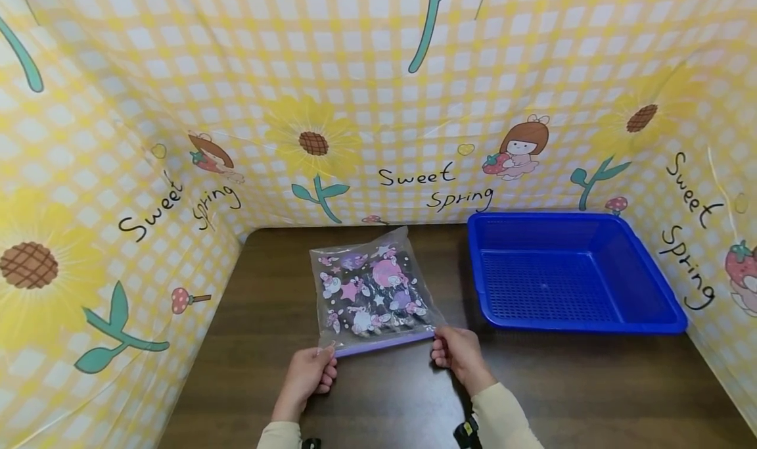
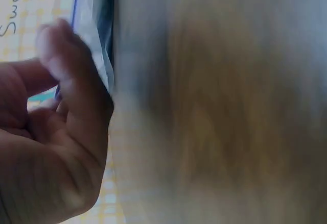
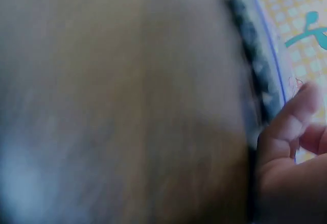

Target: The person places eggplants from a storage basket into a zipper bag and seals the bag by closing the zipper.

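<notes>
A clear zip bag [image 1: 372, 298] printed with pink and purple cartoon figures and stars lies over the middle of the table, its purple zip edge toward me. Something dark shows through the bag, its kind unclear. At the near left corner my left hand [image 1: 307, 375] pinches the zip edge between thumb and fingers. My right hand [image 1: 462, 355] pinches the near right corner the same way. In the left wrist view the left thumb and fingers [image 2: 71, 86] close on the bag's edge; the right wrist view shows the right hand [image 3: 291, 137] at the zip strip.
A blue plastic basket [image 1: 579, 327] with a perforated bottom stands at the right, just beyond my right hand. The brown wooden table [image 1: 236, 344] carries everything. A yellow checked cloth [image 1: 378, 107] with sunflowers and lettering walls in the back and both sides.
</notes>
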A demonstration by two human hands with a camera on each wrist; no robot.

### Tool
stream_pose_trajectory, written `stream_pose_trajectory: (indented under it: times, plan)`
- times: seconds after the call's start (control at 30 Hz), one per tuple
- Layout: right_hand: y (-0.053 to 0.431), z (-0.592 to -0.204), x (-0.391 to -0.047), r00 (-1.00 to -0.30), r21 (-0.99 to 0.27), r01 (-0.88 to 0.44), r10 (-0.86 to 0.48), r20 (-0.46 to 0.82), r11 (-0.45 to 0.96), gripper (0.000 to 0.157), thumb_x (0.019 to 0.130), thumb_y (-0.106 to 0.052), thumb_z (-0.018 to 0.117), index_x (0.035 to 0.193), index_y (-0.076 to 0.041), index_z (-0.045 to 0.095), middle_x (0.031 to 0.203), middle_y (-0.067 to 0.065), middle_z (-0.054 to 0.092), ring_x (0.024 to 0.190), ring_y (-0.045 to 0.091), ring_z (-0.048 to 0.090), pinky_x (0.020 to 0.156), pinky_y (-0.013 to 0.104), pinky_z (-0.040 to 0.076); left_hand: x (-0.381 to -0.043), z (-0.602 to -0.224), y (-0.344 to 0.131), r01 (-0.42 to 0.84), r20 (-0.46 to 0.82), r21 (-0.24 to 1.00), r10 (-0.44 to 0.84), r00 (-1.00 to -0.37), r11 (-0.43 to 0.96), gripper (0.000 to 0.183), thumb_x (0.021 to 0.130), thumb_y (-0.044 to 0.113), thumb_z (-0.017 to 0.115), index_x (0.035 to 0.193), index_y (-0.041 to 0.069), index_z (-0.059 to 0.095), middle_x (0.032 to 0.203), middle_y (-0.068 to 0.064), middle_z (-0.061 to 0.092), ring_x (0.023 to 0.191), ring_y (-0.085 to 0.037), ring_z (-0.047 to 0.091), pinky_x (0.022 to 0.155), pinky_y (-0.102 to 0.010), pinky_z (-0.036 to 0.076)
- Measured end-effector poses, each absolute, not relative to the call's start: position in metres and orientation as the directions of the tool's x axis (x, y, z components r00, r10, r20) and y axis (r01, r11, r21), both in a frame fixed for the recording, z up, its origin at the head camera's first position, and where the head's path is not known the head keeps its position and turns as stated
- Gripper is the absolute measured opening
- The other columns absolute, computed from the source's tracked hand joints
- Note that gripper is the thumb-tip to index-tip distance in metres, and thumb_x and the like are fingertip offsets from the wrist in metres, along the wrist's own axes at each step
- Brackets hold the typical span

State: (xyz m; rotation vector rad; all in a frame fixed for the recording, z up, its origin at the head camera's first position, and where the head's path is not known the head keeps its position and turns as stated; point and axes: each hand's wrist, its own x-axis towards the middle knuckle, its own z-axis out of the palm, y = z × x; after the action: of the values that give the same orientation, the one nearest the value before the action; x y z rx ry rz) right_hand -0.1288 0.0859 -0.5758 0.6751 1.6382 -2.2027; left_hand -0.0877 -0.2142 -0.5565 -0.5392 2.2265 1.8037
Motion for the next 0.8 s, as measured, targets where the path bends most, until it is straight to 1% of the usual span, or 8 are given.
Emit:
stream_pose_trajectory:
  times: [0.07, 0.13, 0.2, 0.27, 0.33, 0.47, 0.63, 0.8]
  plan:
    - [0.088, -0.576, -0.126, -0.845, -0.829, 0.527, -0.009, -0.535, -0.186, 0.012, 0.087, -0.010, 0.058, 0.080, 0.000, 0.060, 0.059, 0.002, 0.057, 0.044, 0.009, 0.054, 0.042, 0.023, 0.047, -0.088, -0.557, -0.217, -0.434, -0.412, 0.880, -0.143, -0.900, 0.193, 0.032, 0.101, 0.018, 0.056, 0.080, -0.004, 0.064, 0.063, -0.004, 0.060, 0.049, -0.009, 0.054, 0.044, -0.025, 0.050]
    - [0.092, -0.577, -0.123, -0.850, -0.850, 0.525, -0.069, -0.522, -0.043, 0.014, 0.085, -0.013, 0.057, 0.078, -0.001, 0.060, 0.057, 0.002, 0.056, 0.042, 0.009, 0.052, 0.039, 0.023, 0.045, -0.090, -0.558, -0.220, -0.444, -0.419, 0.871, -0.153, -0.895, 0.212, 0.030, 0.101, 0.017, 0.056, 0.081, -0.004, 0.063, 0.064, -0.005, 0.061, 0.050, -0.010, 0.056, 0.045, -0.026, 0.051]
    - [0.098, -0.578, -0.121, -0.854, -0.864, 0.497, -0.131, -0.504, 0.086, 0.017, 0.086, -0.015, 0.056, 0.077, -0.001, 0.060, 0.054, 0.002, 0.055, 0.039, 0.008, 0.051, 0.037, 0.023, 0.044, -0.092, -0.558, -0.222, -0.448, -0.424, 0.865, -0.150, -0.893, 0.225, 0.027, 0.100, 0.015, 0.055, 0.083, -0.004, 0.063, 0.066, -0.007, 0.061, 0.051, -0.012, 0.058, 0.045, -0.028, 0.052]
    - [0.103, -0.580, -0.119, -0.854, -0.872, 0.461, -0.183, -0.486, 0.165, 0.022, 0.089, -0.019, 0.056, 0.077, -0.002, 0.060, 0.051, 0.002, 0.054, 0.036, 0.008, 0.049, 0.035, 0.023, 0.042, -0.095, -0.558, -0.224, -0.447, -0.427, 0.863, -0.136, -0.894, 0.236, 0.023, 0.099, 0.013, 0.056, 0.085, -0.004, 0.061, 0.067, -0.008, 0.061, 0.051, -0.014, 0.059, 0.045, -0.030, 0.053]
    - [0.108, -0.581, -0.119, -0.853, -0.878, 0.440, -0.217, -0.475, 0.191, 0.026, 0.092, -0.022, 0.055, 0.077, -0.002, 0.061, 0.050, 0.002, 0.054, 0.035, 0.008, 0.050, 0.034, 0.023, 0.043, -0.098, -0.558, -0.225, -0.441, -0.424, 0.862, -0.122, -0.897, 0.250, 0.019, 0.098, 0.011, 0.056, 0.087, -0.003, 0.060, 0.068, -0.009, 0.060, 0.051, -0.015, 0.060, 0.045, -0.031, 0.054]
    - [0.113, -0.583, -0.121, -0.839, -0.877, 0.446, -0.257, -0.480, 0.180, 0.031, 0.096, -0.025, 0.052, 0.078, -0.001, 0.062, 0.052, 0.002, 0.056, 0.038, 0.009, 0.055, 0.036, 0.023, 0.045, -0.103, -0.560, -0.224, -0.440, -0.425, 0.852, -0.115, -0.898, 0.284, 0.016, 0.098, 0.010, 0.055, 0.088, -0.002, 0.057, 0.066, -0.009, 0.058, 0.050, -0.015, 0.060, 0.045, -0.032, 0.054]
    - [0.119, -0.584, -0.123, -0.838, -0.869, 0.459, -0.234, -0.492, 0.185, 0.033, 0.097, -0.026, 0.051, 0.077, -0.001, 0.061, 0.053, 0.005, 0.059, 0.040, 0.012, 0.058, 0.037, 0.025, 0.047, -0.105, -0.562, -0.222, -0.439, -0.423, 0.845, -0.120, -0.898, 0.304, 0.014, 0.097, 0.010, 0.054, 0.087, -0.001, 0.054, 0.063, -0.007, 0.056, 0.047, -0.014, 0.057, 0.043, -0.030, 0.052]
    - [0.119, -0.586, -0.119, -0.838, -0.866, 0.460, -0.227, -0.497, 0.197, 0.033, 0.098, -0.026, 0.052, 0.078, -0.001, 0.060, 0.054, 0.006, 0.060, 0.040, 0.013, 0.059, 0.038, 0.026, 0.048, -0.096, -0.559, -0.225, -0.421, -0.397, 0.808, -0.147, -0.906, 0.411, 0.020, 0.097, 0.015, 0.058, 0.083, 0.002, 0.052, 0.060, -0.005, 0.053, 0.044, -0.013, 0.053, 0.042, -0.028, 0.049]
